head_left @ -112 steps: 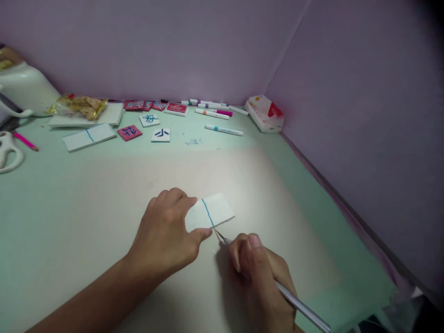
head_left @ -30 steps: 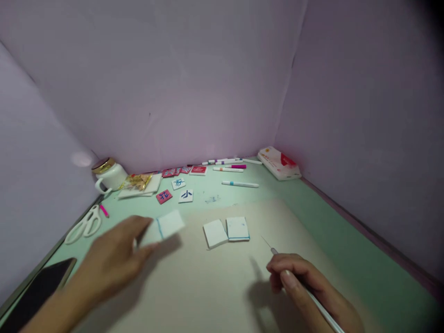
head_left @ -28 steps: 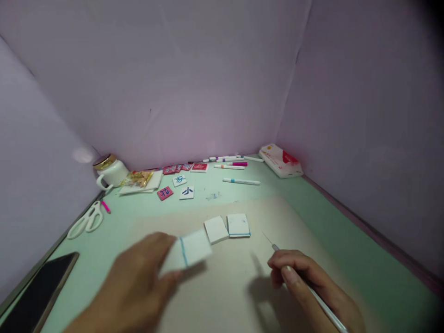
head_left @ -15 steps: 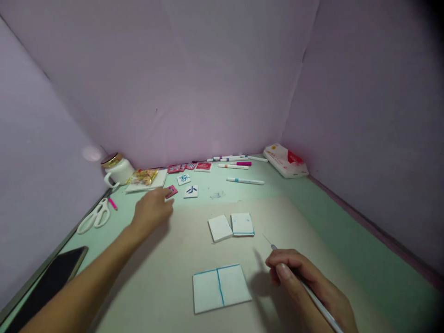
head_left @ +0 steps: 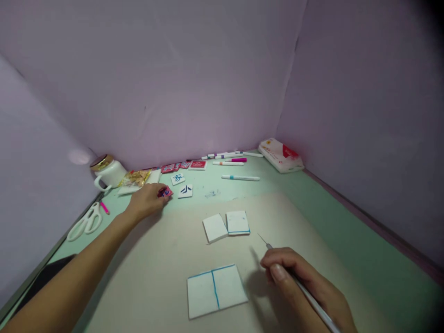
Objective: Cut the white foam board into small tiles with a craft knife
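My left hand reaches to the far left, its fingers and thumb closed on a small red square tile with dark marks. In my right hand is a needle tool with a pale handle, its thin tip pointing up and left, above the mat. Before me lies a white rectangular slab with blue lines along its top and down its middle. Two smaller white squares lie beyond it: a plain one and one with a blue lower edge. Two white tiles with blue characters sit beside the red tile.
Markers and several red tiles lie along the back. A tissue pack is at back right. On the left are a lidded mug, a gold-wrapped packet, white scissors and a partly covered dark phone.
My left hand has closed round the red tile. My right hand keeps its hold on the needle tool. The view has shifted slightly.
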A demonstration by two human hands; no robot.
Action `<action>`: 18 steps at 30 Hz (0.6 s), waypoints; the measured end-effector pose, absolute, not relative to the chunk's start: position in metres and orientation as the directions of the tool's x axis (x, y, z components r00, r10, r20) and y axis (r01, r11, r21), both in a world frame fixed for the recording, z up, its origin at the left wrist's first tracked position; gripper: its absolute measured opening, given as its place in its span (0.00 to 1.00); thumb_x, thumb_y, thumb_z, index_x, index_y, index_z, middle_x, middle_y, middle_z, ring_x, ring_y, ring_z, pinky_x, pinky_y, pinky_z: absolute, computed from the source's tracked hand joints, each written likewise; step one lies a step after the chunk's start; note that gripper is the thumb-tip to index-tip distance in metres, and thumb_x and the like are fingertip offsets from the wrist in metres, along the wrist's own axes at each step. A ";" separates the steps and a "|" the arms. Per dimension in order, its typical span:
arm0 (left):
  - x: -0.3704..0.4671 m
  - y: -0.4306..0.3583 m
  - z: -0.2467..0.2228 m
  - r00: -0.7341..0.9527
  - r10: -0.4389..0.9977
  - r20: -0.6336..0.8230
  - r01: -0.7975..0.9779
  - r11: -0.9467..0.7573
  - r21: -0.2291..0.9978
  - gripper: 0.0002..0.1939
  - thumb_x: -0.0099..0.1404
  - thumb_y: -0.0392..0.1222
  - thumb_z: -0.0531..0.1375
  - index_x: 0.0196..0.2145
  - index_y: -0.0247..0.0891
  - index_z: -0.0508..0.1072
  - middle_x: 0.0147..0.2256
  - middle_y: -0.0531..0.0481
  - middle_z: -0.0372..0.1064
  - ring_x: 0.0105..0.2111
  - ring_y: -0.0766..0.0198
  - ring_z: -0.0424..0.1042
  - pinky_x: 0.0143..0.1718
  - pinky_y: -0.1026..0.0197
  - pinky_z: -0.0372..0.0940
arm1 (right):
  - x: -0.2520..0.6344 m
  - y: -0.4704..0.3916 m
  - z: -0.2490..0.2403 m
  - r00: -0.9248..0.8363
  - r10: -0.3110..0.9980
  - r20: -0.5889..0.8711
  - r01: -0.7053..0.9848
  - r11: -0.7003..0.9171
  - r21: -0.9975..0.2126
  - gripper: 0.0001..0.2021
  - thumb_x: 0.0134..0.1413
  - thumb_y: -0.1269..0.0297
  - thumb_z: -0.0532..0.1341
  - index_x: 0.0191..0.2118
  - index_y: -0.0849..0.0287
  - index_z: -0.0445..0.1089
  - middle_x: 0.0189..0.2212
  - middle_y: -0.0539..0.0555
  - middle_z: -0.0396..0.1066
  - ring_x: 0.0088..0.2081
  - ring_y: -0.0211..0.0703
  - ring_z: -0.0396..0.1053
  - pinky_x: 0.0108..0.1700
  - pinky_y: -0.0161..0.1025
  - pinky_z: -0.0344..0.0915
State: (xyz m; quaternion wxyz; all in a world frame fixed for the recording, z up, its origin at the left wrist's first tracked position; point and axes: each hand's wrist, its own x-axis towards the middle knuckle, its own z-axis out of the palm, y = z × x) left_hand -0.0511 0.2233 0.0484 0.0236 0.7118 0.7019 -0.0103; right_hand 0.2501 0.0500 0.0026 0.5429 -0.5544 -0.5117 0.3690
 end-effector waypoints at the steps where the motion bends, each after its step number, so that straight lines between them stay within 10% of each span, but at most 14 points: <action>1: -0.043 0.207 0.051 0.059 0.998 -0.034 0.997 -0.058 0.050 0.15 0.65 0.46 0.59 0.47 0.39 0.70 0.43 0.46 0.70 0.42 0.55 0.70 0.42 0.50 0.67 | 0.250 0.050 0.004 0.201 0.967 0.157 0.168 0.124 -0.978 0.08 0.59 0.57 0.56 0.31 0.49 0.69 0.28 0.45 0.66 0.28 0.37 0.64 0.25 0.30 0.58; 8: 0.022 0.071 0.046 0.597 0.769 0.230 0.735 -0.639 0.227 0.18 0.63 0.38 0.56 0.51 0.41 0.65 0.46 0.45 0.71 0.41 0.55 0.69 0.39 0.55 0.69 | 0.256 0.055 0.009 0.068 0.969 0.236 0.203 0.218 -0.955 0.06 0.62 0.64 0.56 0.35 0.50 0.68 0.27 0.44 0.66 0.28 0.34 0.64 0.29 0.27 0.60; 18: 0.028 0.049 0.027 0.551 0.797 0.246 0.796 -0.591 0.133 0.20 0.58 0.35 0.56 0.49 0.42 0.65 0.41 0.42 0.74 0.36 0.52 0.71 0.32 0.51 0.73 | 0.256 0.052 0.008 -0.023 0.979 0.202 0.242 0.201 -0.949 0.08 0.63 0.63 0.54 0.33 0.53 0.68 0.28 0.46 0.67 0.28 0.36 0.64 0.30 0.30 0.61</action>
